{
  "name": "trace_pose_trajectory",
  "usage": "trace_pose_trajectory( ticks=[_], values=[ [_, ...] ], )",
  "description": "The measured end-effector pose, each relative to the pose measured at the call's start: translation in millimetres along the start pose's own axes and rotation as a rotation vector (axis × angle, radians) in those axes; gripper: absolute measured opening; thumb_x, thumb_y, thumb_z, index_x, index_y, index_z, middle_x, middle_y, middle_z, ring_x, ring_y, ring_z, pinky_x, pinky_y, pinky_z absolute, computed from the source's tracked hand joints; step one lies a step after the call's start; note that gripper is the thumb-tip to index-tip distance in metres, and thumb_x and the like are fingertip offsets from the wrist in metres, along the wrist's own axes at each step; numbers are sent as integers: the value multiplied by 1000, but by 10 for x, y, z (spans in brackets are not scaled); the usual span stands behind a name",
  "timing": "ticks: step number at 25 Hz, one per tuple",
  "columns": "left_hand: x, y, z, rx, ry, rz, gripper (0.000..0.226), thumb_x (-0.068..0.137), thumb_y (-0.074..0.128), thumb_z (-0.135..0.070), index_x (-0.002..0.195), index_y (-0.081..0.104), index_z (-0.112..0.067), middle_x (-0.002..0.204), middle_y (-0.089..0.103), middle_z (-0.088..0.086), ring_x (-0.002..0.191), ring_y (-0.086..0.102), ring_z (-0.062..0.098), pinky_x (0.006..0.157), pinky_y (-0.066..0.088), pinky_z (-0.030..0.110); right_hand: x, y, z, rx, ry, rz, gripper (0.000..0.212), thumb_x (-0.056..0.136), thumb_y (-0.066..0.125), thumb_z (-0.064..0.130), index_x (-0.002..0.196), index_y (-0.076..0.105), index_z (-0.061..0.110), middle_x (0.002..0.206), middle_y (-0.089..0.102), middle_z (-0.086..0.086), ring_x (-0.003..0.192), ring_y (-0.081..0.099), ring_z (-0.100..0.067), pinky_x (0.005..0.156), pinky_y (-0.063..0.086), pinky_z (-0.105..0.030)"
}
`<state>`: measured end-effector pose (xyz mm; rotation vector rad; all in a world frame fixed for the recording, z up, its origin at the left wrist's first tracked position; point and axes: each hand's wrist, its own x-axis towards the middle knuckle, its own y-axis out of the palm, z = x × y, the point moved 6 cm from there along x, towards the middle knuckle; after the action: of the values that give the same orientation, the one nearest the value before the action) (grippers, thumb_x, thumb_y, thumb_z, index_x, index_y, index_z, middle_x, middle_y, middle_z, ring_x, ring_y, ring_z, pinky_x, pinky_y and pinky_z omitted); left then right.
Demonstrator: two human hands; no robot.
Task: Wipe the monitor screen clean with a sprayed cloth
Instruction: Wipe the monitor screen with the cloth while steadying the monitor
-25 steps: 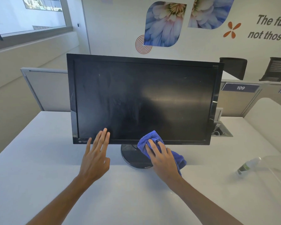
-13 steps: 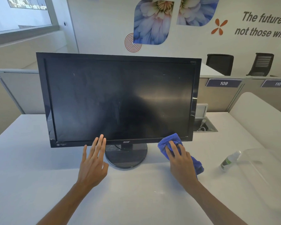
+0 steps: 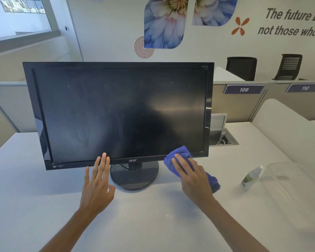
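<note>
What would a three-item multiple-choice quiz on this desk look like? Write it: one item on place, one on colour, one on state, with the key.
1. Where does the spray bottle lie?
A. on the desk, right of the monitor
B. on the monitor's base
C. in the left hand

2. What colour is the cloth?
A. white
B. blue
C. green

3. How is the left hand held?
A. clenched in a fist
B. open, fingers on the monitor's lower bezel
C. gripping the cloth

Key:
1 A, the bottle lies on its side on the white desk, beside a clear plastic lid, right of the monitor.
2 B, the cloth under the right hand at the screen's lower right corner is blue.
3 B, the left hand is spread flat, holding nothing, with its fingertips over the bezel.
</note>
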<state>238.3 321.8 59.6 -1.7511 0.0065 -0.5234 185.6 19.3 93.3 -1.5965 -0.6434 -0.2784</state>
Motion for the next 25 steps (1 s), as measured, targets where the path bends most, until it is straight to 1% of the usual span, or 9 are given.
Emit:
trace_pose_trajectory(
  ticks=[2, 5, 11, 14, 15, 17, 21, 23, 25],
  values=[
    [-8, -15, 10, -2, 4, 6, 99, 73, 53, -29, 153, -4, -21, 161, 13, 9, 147, 18, 31, 112, 24, 61, 91, 129, 176, 11, -34, 60, 73, 64, 75, 6, 133, 53, 14, 144, 48, 1, 111, 50, -29, 68, 52, -36],
    [-9, -34, 59, 25, 24, 20, 99, 72, 53, -28, 153, -3, -21, 161, 12, 7, 147, 18, 30, 113, 24, 60, 78, 211, 140, -34, 13, 107, 74, 64, 76, 6, 134, 53, 14, 145, 48, 1, 111, 53, -31, 67, 52, -37],
    [-2, -9, 104, 50, 37, 33, 96, 73, 54, -29, 153, 1, -21, 162, 9, 5, 148, 14, 28, 113, 22, 59, -216, 201, -452, -128, 263, 112, 69, 69, 71, 2, 136, 54, 9, 142, 52, -8, 110, 55, -38, 67, 52, -42],
    [-5, -10, 94, 51, 36, 19, 97, 72, 54, -28, 154, 2, -20, 162, 10, 6, 148, 14, 28, 113, 21, 59, -241, 157, -659, -87, 371, 121, 69, 67, 73, 0, 133, 55, 7, 138, 53, -12, 104, 56, -38, 65, 53, -41],
    [-8, -15, 90, 51, 42, 11, 97, 72, 54, -28, 154, 2, -20, 162, 11, 6, 147, 16, 29, 113, 23, 60, -206, 94, -711, -39, 426, 81, 68, 66, 75, -1, 131, 57, 6, 136, 54, -13, 101, 57, -37, 65, 53, -41],
    [4, -37, 79, 46, 56, -6, 99, 70, 55, -28, 153, 2, -21, 161, 15, 8, 145, 23, 31, 110, 26, 62, -11, -160, -826, 88, 541, -90, 64, 70, 73, -2, 131, 56, 5, 135, 54, -15, 102, 56, -35, 71, 54, -41],
    [95, -157, 96, 38, 50, -68, 93, 75, 51, -33, 154, 3, -22, 161, 15, 8, 145, 23, 32, 111, 25, 63, 840, -908, -1155, 241, 603, -421, 62, 82, 59, 3, 141, 45, 11, 142, 44, -10, 119, 44, -28, 91, 46, -33],
    [169, -282, 129, 47, 17, -121, 83, 80, 38, -38, 154, 7, -18, 161, 13, 8, 146, 20, 30, 113, 21, 61, 1334, -1210, -1322, 220, 559, -491, 61, 85, 55, 8, 144, 41, 15, 146, 40, -8, 124, 41, -29, 97, 47, -38],
    [240, -440, 208, 55, -30, -180, 81, 81, 32, -43, 153, 12, -13, 161, 14, 11, 146, 18, 32, 114, 18, 59, 1755, -1385, -1440, 135, 515, -460, 62, 87, 53, 12, 146, 37, 19, 151, 35, -6, 127, 39, -31, 98, 47, -44]
  ],
)
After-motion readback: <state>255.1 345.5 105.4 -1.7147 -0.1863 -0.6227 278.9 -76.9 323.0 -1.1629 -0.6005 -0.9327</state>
